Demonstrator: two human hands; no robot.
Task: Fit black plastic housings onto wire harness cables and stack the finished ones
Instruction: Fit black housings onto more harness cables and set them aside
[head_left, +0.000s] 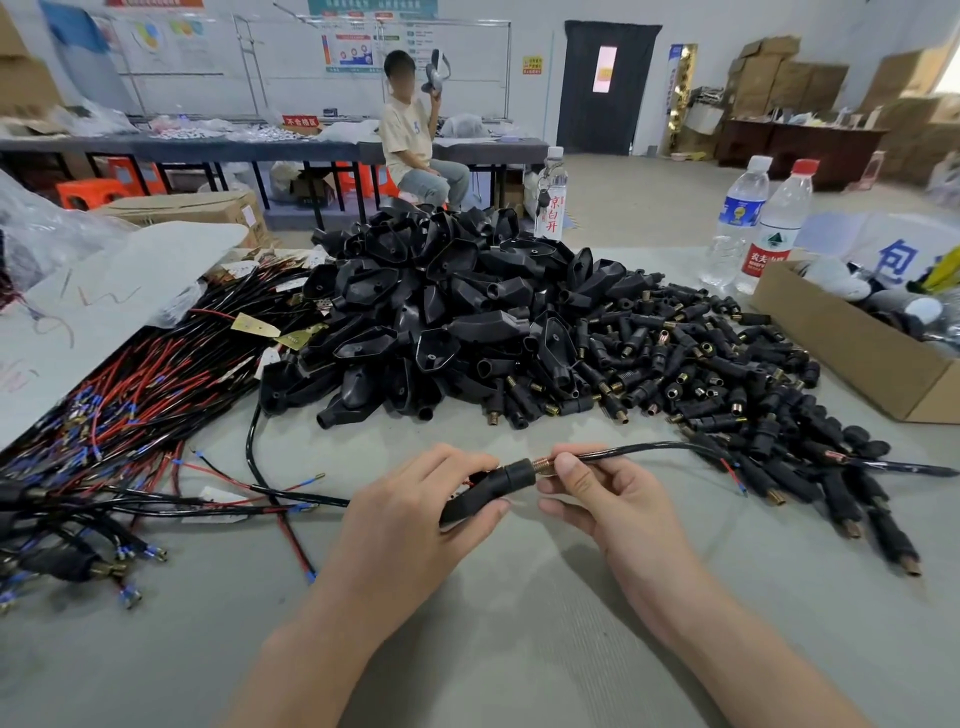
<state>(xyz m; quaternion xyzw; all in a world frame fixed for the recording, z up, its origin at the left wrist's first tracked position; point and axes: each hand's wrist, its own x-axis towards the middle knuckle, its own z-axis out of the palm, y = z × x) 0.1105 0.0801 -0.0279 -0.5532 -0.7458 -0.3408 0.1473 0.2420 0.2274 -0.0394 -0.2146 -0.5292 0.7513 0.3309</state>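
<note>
A tangle of red and black wire harnesses (130, 395) lies at my far left on the grey table (519, 649). My left hand (415, 514) curls around a black housing (488, 491), close in front of me. My right hand (608, 499) pinches the cable (639, 451) between thumb and forefinger where its coppery end meets the housing. Behind my hands is a heap of loose housings (441, 312), and small black fittings (701, 364) spread to its right.

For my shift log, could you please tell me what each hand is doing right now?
Left hand: grips a black housing.
Right hand: pinches the cable beside the housing.
</note>
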